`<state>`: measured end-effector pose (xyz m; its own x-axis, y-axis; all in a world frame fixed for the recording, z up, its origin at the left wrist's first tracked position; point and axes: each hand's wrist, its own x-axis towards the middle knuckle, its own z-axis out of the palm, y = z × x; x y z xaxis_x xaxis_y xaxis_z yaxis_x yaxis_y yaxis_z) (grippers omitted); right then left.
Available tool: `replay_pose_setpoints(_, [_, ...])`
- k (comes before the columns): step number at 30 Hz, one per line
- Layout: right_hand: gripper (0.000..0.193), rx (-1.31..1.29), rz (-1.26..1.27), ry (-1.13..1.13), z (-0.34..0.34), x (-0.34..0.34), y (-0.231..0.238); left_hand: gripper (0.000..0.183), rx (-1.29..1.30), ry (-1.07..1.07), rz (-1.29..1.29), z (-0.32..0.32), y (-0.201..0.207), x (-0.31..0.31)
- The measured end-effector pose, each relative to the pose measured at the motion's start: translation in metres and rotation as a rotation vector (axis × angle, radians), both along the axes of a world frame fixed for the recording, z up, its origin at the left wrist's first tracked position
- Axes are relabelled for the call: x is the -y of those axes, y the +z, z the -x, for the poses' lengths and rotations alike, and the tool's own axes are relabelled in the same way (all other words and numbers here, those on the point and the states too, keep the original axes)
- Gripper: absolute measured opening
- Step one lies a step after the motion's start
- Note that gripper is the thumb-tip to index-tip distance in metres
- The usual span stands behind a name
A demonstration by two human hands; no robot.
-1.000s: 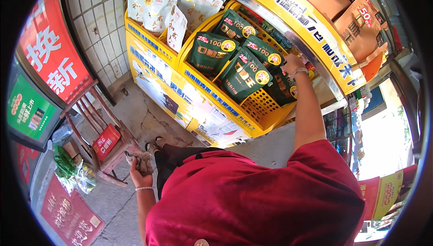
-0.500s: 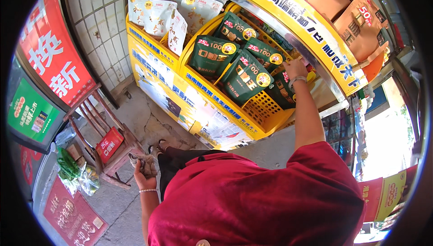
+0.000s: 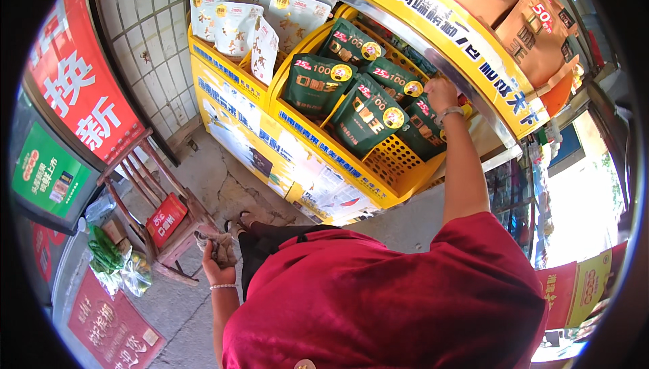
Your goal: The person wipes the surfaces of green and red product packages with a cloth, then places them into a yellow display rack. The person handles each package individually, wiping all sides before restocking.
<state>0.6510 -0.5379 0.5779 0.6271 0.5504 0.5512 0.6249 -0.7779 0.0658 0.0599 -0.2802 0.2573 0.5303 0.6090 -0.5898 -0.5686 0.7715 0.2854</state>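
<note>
My left hand (image 3: 220, 273), low on the left beside my dark trousers, is closed around a crumpled greyish-brown cloth (image 3: 218, 247). My right arm reaches forward into a yellow display stand (image 3: 297, 140). There my right hand (image 3: 443, 96) is closed at the upper edge of the rightmost dark green pouch (image 3: 424, 129); its fingertips are hidden, so I cannot tell what they grip. Several more green pouches stand to the left of this hand, among them a front pouch (image 3: 368, 117) and a left pouch (image 3: 318, 85). A perforated yellow tray floor (image 3: 394, 159) shows in front.
White pouches (image 3: 235, 28) fill the stand's left section. Above the right hand runs a yellow shelf edge (image 3: 466, 44) with brown pouches (image 3: 534, 31) on it. A wooden chair (image 3: 193, 224) holding a red packet (image 3: 166, 220) stands left, near bagged green vegetables (image 3: 105, 251).
My right hand has moved slightly forward and left, and more of the rightmost green pouch's front shows. My left hand still holds the cloth in about the same place.
</note>
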Motion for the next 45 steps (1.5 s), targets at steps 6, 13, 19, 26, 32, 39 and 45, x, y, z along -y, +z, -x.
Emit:
replay_pose_setpoints(6, [0.015,-0.075,0.016,-0.023,0.020,-0.007,0.007,0.027,0.019,-0.004,-0.011,-0.002,-0.003,-0.001])
replay_pose_setpoints(13, [0.029,-0.226,0.064,0.012,0.077,-0.034,-0.008,0.025,-0.001,0.013,0.012,-0.005,-0.001,-0.001])
replay_pose_setpoints(19, [0.055,-0.560,0.138,-0.021,0.066,-0.061,-0.037,0.024,0.046,0.025,0.018,-0.001,0.005,0.001])
replay_pose_setpoints(26, [0.038,-0.715,-0.171,0.169,0.061,-0.030,-0.051,0.022,-0.081,0.089,0.059,0.009,-0.002,0.006])
replay_pose_setpoints(32, [0.030,-0.453,-0.044,0.258,0.049,-0.047,-0.058,0.020,-0.046,0.041,0.051,0.005,-0.002,0.006])
replay_pose_setpoints(39, [0.027,-0.320,0.179,0.206,0.035,-0.083,-0.038,0.021,-0.040,0.083,0.034,0.007,-0.001,0.007])
replay_pose_setpoints(45, [0.035,-0.504,0.074,0.260,0.047,-0.111,-0.004,0.023,-0.070,0.062,0.057,0.012,-0.010,0.013])
